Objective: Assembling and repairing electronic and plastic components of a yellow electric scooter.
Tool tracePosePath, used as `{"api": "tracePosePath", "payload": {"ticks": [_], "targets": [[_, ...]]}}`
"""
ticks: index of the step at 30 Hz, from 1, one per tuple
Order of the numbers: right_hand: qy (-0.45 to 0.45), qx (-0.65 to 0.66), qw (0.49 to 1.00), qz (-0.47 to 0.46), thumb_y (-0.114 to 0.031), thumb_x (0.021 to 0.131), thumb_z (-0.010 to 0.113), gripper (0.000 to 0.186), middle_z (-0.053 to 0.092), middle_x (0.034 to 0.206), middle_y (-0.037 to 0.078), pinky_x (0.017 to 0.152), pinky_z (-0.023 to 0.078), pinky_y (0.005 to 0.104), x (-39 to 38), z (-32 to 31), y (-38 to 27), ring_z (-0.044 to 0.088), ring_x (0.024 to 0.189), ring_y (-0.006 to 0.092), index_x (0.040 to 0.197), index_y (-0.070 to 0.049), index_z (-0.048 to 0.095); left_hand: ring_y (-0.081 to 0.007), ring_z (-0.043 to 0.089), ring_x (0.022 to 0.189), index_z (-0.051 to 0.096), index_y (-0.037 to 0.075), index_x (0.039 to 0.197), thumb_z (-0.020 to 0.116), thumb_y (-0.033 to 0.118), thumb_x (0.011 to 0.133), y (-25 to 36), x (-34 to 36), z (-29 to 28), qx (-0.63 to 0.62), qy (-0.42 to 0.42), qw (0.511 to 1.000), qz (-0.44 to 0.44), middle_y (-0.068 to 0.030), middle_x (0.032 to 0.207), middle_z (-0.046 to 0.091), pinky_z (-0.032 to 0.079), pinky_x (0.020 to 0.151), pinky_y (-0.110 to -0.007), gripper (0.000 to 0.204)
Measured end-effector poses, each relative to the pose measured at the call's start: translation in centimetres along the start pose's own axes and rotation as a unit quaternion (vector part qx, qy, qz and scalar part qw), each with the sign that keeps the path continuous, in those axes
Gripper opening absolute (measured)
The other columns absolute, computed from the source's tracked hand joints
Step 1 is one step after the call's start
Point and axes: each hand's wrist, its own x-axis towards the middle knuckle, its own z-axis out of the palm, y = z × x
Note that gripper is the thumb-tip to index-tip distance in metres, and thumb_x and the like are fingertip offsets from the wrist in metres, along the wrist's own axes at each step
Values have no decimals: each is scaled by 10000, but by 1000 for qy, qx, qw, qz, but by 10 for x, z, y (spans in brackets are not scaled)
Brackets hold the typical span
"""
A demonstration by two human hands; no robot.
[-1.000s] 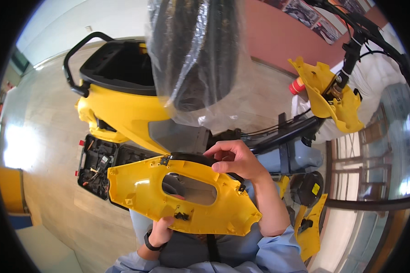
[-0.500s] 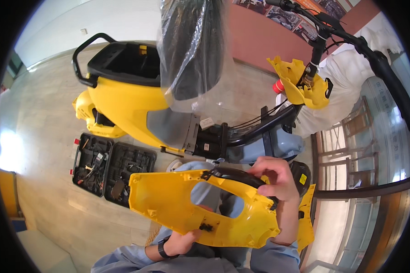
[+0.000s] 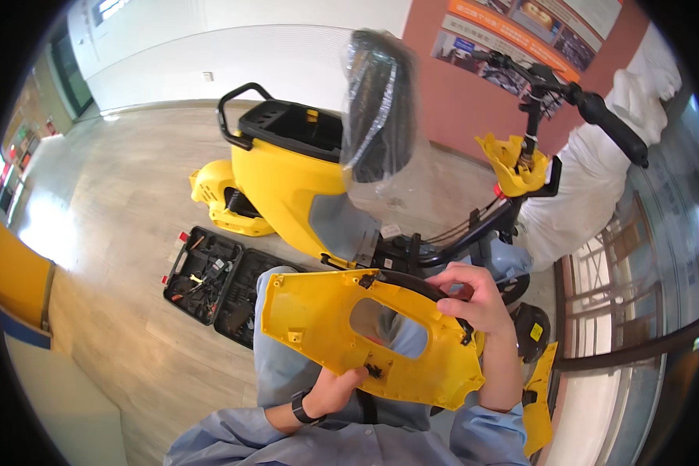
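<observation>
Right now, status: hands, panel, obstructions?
Left hand grips yellow body panel by lower edge; right hand at its curved black strip. Inner side up. Nothing visibly blocking hands.

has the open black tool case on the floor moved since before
No, the tool case has not visibly moved: it lies on the near side of the yellow scooter body, as before; the whole view has shifted.
</observation>
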Motion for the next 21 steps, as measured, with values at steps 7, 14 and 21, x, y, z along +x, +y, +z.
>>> {"api": "tracePosePath", "payload": {"ticks": [7, 14, 21], "targets": [[-19, -48, 998, -42, -245, 797, 789, 376, 633, 902, 22, 706, 532, 246, 75, 38, 16, 631, 866, 93, 1078, -5, 719, -127, 545, 820, 569, 2, 1231, 499, 80, 801, 9, 19, -51, 49, 64, 997, -12, -47, 1024, 613, 451, 674, -260, 442], [-66, 57, 996, 22, -242, 814, 751, 311, 640, 912, 27, 702, 511, 230, 142, 58, 55, 625, 862, 100, 977, 10, 672, -135, 545, 846, 571, 0, 1228, 504, 94, 768, -7, 44, -88, 75, 124, 988, 48, -52, 1043, 611, 451, 699, -263, 475], [-46, -50, 998, -18, -251, 823, 732, 304, 638, 911, 43, 708, 511, 248, 158, 57, 94, 626, 845, 107, 990, -5, 668, -200, 549, 1088, 555, -22, 1236, 499, 93, 770, -47, 71, -94, 13, 158, 987, 31, -94, 1180, 597, 445, 942, -316, 483]]}}
